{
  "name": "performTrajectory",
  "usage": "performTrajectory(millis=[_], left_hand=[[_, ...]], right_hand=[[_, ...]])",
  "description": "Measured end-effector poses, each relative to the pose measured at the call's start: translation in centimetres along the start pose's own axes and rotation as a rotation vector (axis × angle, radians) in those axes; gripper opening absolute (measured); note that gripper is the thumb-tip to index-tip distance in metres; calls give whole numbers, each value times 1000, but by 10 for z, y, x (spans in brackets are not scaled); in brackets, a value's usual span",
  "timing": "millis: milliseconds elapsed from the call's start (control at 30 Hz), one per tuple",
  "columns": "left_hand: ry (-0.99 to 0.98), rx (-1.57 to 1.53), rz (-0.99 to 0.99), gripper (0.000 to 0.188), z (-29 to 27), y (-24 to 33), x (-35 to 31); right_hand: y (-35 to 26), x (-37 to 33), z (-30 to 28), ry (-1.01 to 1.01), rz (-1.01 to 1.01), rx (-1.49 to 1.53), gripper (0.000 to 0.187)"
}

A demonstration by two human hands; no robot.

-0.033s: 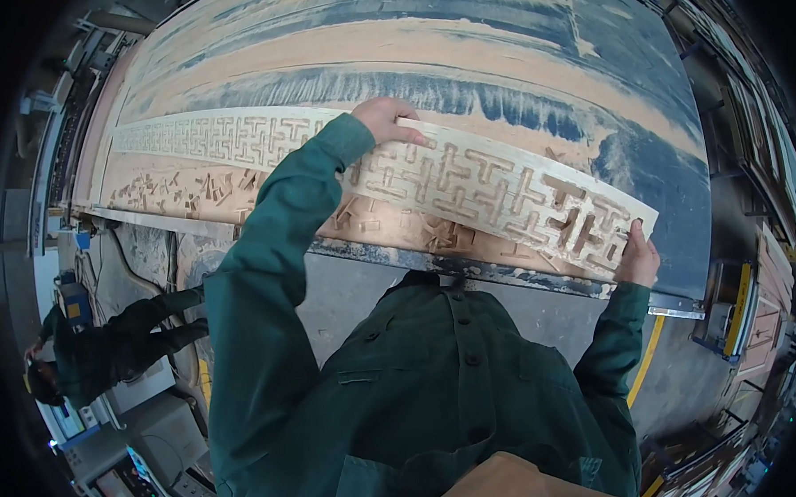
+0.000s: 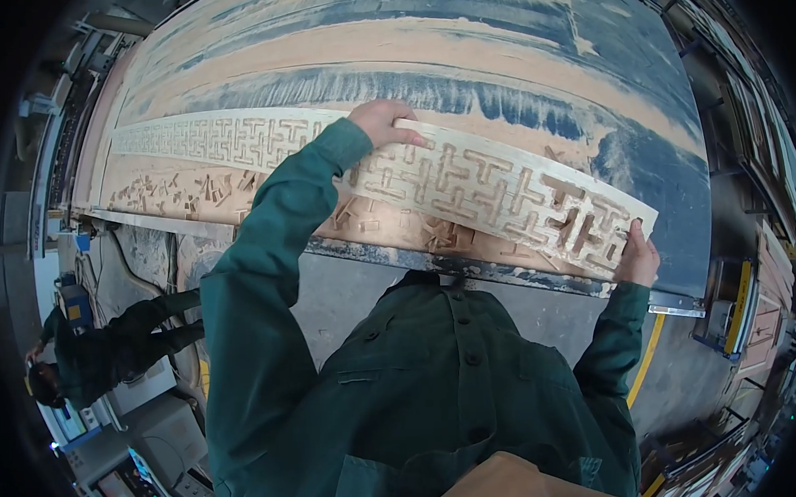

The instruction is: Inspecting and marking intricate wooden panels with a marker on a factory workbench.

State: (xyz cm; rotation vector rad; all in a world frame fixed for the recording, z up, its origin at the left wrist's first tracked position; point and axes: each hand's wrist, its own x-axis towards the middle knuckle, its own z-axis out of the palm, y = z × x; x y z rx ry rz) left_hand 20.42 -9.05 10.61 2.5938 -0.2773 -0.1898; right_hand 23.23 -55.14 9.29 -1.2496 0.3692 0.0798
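A long, pale wooden panel (image 2: pixel 510 174) with an angular lattice pattern cut into it stretches across a dusty work table. My left hand (image 2: pixel 387 124) is closed over its far edge near the middle, thumb lying on the top face. At the panel's right end, my right hand (image 2: pixel 637 258) pinches the corner, thumb on top and the other fingers hidden beneath. Some cut-outs near that end look through to what lies below. Loose wood offcuts (image 2: pixel 442 233) lie on the table under and in front of the panel.
Sawdust streaks the blue-grey table top (image 2: pixel 651 149). Its metal front edge (image 2: pixel 541 280) runs just before my body. Another person (image 2: pixel 109 350) in dark clothing is at the left, by machine equipment. Racks of sheet material (image 2: pixel 765 303) stand on the right.
My left forearm and sleeve have shifted very slightly to the left. Both hands keep their hold, and the panel stays in place.
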Motion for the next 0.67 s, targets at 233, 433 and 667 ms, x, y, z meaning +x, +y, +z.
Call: performTrajectory(millis=[233, 433, 667], left_hand=[[167, 108, 24, 38, 24, 7, -13], [214, 94, 127, 36, 30, 6, -17], [1225, 370, -204, 47, 31, 25, -74]], right_hand=[[12, -6, -11, 65, -25, -4, 24], [21, -7, -16, 94, -80, 5, 26], [27, 7, -37, 22, -315, -95, 31]])
